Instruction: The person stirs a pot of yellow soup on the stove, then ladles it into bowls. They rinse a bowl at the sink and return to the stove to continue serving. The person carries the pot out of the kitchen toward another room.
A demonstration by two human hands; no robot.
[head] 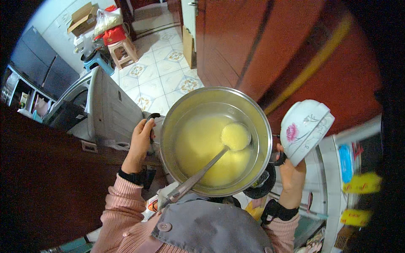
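Note:
A large stainless-steel pot (202,95) is held in front of my body, with thin yellow porridge or soup (196,151) inside. My left hand (139,142) grips its black side handle (154,116). On the opposite side, my right hand (290,174) has hold of the other black handle (279,159) and also a white porcelain bowl (302,129) with pink flowers, tilted on its side. Whether a second bowl is nested with it, I cannot tell. A metal ladle (202,172) leans on the pot's near rim, its scoop full of the yellow liquid.
Ahead is a reddish-brown wooden door (227,38) beside a tiled floor (152,72). A grey-white washing machine (110,104) stands at the left. Beyond it, a beige plastic stool (121,52) and a blue stool (99,61) carry bags. White shelving (332,164) runs along the right.

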